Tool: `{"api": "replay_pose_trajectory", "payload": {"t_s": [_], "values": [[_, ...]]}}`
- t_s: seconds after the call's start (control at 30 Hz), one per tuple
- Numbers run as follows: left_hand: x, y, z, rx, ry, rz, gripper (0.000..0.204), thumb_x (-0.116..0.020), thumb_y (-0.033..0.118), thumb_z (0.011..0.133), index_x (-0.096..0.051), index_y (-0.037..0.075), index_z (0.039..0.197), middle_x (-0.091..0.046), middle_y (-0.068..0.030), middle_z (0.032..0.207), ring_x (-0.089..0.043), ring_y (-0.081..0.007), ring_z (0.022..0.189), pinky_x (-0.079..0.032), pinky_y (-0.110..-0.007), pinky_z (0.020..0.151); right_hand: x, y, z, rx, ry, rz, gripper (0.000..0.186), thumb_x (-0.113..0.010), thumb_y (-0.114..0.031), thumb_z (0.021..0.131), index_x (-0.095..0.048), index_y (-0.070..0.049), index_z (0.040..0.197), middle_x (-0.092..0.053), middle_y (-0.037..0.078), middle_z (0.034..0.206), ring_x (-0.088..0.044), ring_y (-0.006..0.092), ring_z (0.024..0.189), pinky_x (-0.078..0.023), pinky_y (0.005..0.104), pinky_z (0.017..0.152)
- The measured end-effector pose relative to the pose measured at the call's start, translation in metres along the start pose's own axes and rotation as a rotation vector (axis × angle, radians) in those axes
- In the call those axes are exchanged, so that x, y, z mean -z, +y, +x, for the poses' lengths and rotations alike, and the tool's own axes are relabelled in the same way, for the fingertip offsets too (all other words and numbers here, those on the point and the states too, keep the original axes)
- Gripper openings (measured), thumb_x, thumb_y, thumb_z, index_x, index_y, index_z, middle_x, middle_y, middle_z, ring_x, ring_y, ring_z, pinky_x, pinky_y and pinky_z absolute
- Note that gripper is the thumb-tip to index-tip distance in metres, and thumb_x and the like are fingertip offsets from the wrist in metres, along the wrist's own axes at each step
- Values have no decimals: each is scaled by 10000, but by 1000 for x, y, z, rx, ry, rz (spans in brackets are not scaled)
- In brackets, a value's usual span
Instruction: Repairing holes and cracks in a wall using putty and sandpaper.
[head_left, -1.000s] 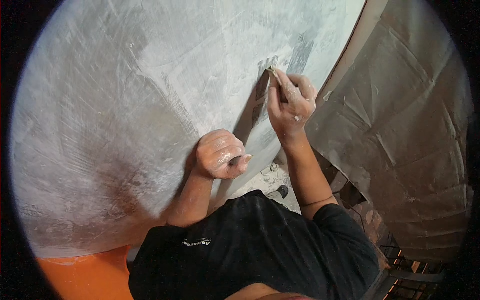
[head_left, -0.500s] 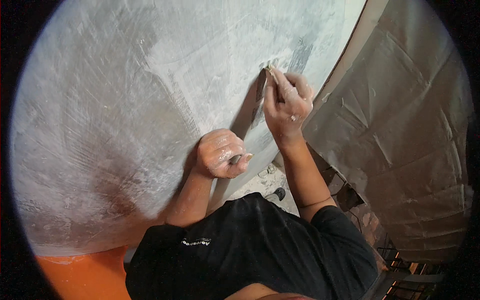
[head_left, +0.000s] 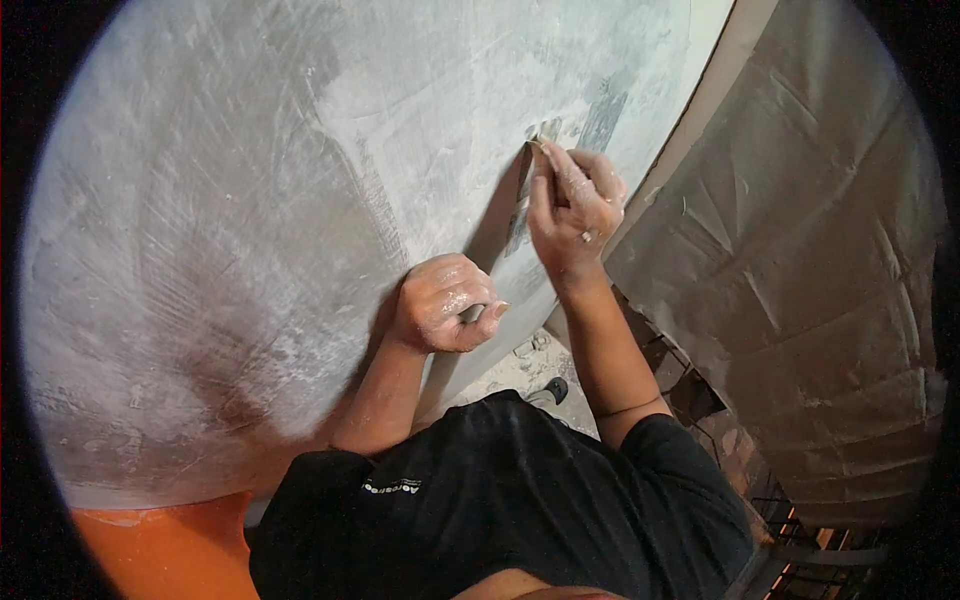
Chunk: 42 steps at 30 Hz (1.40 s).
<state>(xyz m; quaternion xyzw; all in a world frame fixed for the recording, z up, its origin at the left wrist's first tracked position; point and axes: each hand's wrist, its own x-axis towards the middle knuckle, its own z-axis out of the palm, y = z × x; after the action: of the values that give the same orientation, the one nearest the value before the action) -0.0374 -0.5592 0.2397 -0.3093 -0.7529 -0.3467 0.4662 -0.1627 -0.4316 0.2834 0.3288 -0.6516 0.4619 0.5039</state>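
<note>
A large curved pale surface [head_left: 240, 200], scratched and smeared with whitish powder, faces me. My right hand [head_left: 577, 210] pinches a small, thin, pale piece [head_left: 540, 141] against it, at a rough grey and white patch [head_left: 555, 128]. What that piece is I cannot make out. My left hand [head_left: 450, 300] is curled closed lower down on the left, close to or resting on the same surface. Whether anything is inside its fingers is hidden. Both hands are coated with white residue.
An orange surface [head_left: 160, 545] lies below the pale one at lower left. A creased dark grey sheet [head_left: 800, 250] fills the right side, with dark metal framework [head_left: 800, 550] beneath. Between surface and sheet a powdery floor [head_left: 510, 370] shows, with a dark shoe [head_left: 556, 388].
My right hand has shifted slightly left, still at the same patch. My left hand has moved slightly up and right and stays curled. The surface's markings appear shifted slightly right in the picture.
</note>
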Motion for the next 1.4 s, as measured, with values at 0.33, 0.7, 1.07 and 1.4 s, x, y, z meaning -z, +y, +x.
{"api": "replay_pose_trajectory", "payload": {"t_s": [0.33, 0.7, 1.07, 1.4], "values": [[-9, 24, 0, 205, 62, -42, 68, -704, 15, 731, -637, 25, 740, -661, -96, 738, -657, -258, 680, -521, -335, 610, 27, 2, -26, -560, -68, 548, 111, -647, -19, 914, -667, 2, 1021, -660, 94, 866, -593, 115, 724, -481, 260, 614], [-53, 28, -10, 538, 217, -177, 283, -742, 74, 777, -607, 8, 1018, -625, -90, 857, -602, -157, 727, -508, -284, 660, 79, -13, -66, -1308, -449, 1424, 360, -396, -366, 1033, -516, -30, 1072, -587, 120, 694, -508, 173, 446, -408, 273, 421], [-93, 29, -16, 932, 287, -266, 175, -680, 61, 888, -634, -5, 733, -593, -14, 673, -498, -58, 602, -401, -236, 538, 117, 11, -101, -1436, -669, 1166, 361, -405, -336, 1044, -548, -15, 962, -554, 92, 616, -520, 166, 403, -394, 267, 362], [-145, 7, -33, 953, -354, -405, 246, -685, 117, 886, -640, 5, 1101, -660, -87, 973, -627, -154, 884, -500, -277, 769, 150, 52, -138, -1682, -536, 1044, 422, -420, -391, 1043, -585, -16, 941, -613, 93, 656, -581, 166, 435, -467, 265, 396]]}}
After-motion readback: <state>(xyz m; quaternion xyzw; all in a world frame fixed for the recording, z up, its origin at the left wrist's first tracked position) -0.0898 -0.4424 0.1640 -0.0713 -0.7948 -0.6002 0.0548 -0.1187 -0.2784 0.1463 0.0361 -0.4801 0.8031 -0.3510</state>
